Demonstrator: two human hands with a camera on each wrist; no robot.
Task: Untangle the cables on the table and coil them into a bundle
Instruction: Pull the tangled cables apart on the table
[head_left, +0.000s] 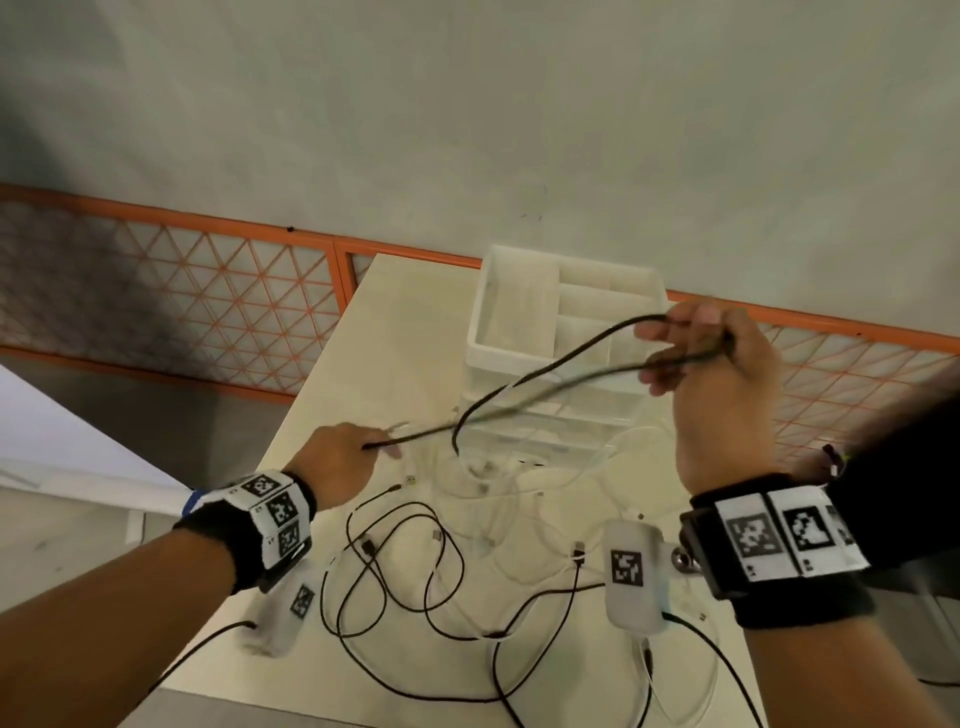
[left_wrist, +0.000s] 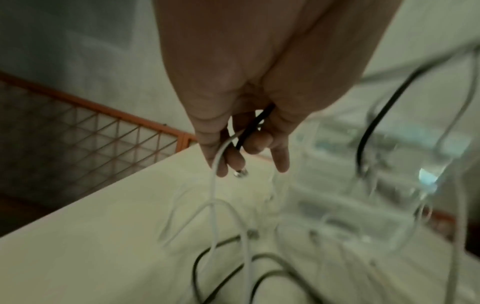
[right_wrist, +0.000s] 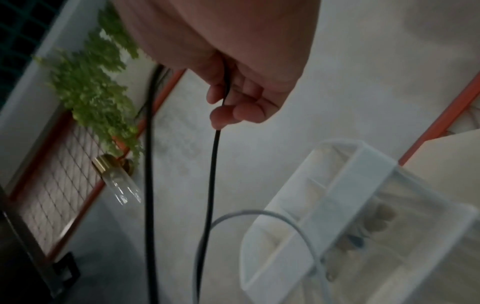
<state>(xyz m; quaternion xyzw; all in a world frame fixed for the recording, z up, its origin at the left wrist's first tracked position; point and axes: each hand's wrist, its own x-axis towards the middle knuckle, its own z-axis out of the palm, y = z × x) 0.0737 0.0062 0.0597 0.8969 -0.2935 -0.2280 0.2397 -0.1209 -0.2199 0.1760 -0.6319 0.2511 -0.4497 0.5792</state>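
I hold my right hand (head_left: 722, 384) raised in front of the white compartmented plastic organiser box (head_left: 566, 317), fingers curled round a thin black cable (head_left: 524, 382) to lift it out of the snarl. My left hand (head_left: 340, 460), lower and left of the box, pinches that cable's other stretch together with a thin white cable (left_wrist: 213, 185), keeping it taut. The remaining black and white cables (head_left: 415, 571) lie tangled on the pale table (head_left: 374, 322), nearer me than the box.

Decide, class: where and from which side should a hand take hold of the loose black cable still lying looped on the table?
Probably at a free plug end, such as the connector of the loose black cable near the left hand. Come from above with a fingertip pinch: it lies flat on the table, and an end can be drawn out through the crossing loops.
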